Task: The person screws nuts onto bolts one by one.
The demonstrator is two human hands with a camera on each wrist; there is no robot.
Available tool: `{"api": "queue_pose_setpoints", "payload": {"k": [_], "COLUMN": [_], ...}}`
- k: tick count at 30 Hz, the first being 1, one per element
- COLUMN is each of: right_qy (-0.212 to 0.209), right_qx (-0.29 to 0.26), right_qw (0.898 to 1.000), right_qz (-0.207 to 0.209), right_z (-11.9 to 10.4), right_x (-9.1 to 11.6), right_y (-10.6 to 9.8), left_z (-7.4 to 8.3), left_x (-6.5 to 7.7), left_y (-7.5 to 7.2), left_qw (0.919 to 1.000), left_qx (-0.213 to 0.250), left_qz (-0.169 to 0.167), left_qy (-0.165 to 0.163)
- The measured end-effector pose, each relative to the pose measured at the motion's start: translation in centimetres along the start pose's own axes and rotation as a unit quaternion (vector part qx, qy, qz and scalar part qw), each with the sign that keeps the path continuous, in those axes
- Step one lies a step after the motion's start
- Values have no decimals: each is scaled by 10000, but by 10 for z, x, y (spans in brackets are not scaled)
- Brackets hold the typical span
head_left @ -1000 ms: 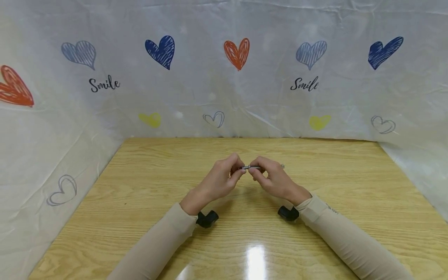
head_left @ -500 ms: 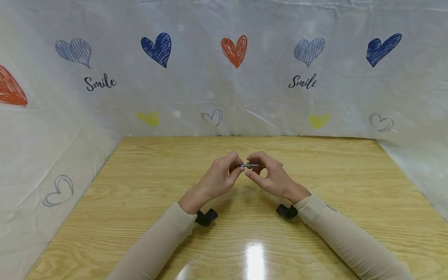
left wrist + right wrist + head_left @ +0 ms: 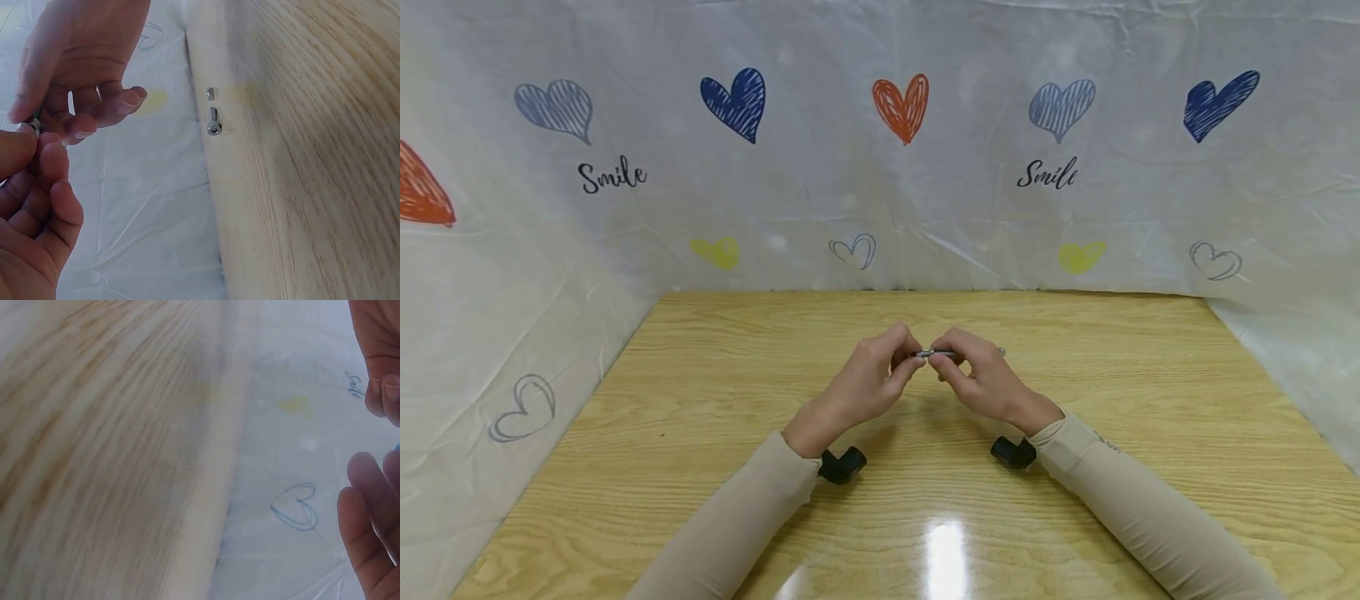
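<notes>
Between my two hands, above the table, a small silver metal bolt [image 3: 927,353] lies level in the head view. My left hand [image 3: 868,375] pinches its left end between thumb and forefinger. On its right part, my right hand [image 3: 988,382] pinches with thumb and forefinger. The fingertips cover much of the bolt; in the left wrist view only a shiny ringed bit [image 3: 34,125] shows. That view also has a loose socket-head bolt [image 3: 214,121] and a small nut [image 3: 210,94] lying on the table.
The wood-grain table [image 3: 737,517] reaches back to a white cloth [image 3: 970,192] printed with hearts and "Smile". Cloth also hangs along both sides. A black wrist mount [image 3: 842,465] sits under the left cuff, another black mount [image 3: 1013,452] under the right.
Half a second ago my right thumb and forefinger were spread apart around the bolt; now they pinch it again. My left hand keeps its hold.
</notes>
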State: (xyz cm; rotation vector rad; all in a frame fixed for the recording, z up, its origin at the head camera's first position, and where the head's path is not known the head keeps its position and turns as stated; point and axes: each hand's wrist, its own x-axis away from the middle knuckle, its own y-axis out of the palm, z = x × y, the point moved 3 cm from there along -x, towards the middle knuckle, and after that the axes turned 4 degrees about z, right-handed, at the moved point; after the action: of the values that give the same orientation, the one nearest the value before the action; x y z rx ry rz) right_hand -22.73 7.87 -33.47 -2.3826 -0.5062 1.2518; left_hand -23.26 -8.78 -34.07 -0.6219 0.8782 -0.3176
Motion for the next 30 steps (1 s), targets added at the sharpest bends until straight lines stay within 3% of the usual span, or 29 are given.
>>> {"api": "queue_pose_setpoints", "payload": {"k": [11, 30], "right_qy": [242, -84], "right_qx": [16, -69], "right_qw": [9996, 9999], "right_qz": [109, 75], "right_z": [0, 0], "right_x": [1, -1], "right_y": [-3, -3], "left_z": [1, 1], "left_x": [1, 0], "left_y": [0, -1], "left_qw": [9999, 10000], "left_qx": [-13, -25], "left_qz": [-23, -2], "left_qy": [-124, -71]}}
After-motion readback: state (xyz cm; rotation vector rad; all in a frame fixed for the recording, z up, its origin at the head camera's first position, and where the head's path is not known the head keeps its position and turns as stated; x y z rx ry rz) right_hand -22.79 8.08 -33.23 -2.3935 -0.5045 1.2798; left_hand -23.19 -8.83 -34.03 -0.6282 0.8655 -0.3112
